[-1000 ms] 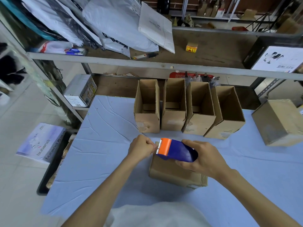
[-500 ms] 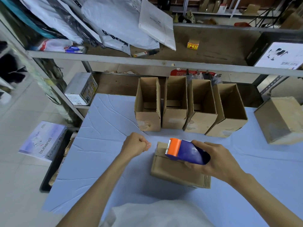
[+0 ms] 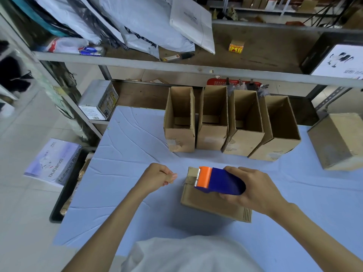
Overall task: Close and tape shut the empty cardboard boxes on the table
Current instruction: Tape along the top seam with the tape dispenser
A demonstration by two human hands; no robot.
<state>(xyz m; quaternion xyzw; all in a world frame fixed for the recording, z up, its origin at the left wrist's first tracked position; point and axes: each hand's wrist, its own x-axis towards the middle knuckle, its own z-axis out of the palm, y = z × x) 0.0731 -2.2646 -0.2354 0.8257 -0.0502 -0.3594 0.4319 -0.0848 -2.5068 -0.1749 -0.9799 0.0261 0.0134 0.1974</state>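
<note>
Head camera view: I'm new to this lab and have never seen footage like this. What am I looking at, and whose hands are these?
There is no machine here. A person wears one camera on the head, and it looks down at their own two bare hands. The right hand grips a blue and orange tape dispenser over a closed cardboard box, which lies on the blue-covered table. The left hand is curled beside the box; I cannot tell whether it pinches clear tape. Behind them, four open boxes stand in a row, and another box sits at the far right.
</note>
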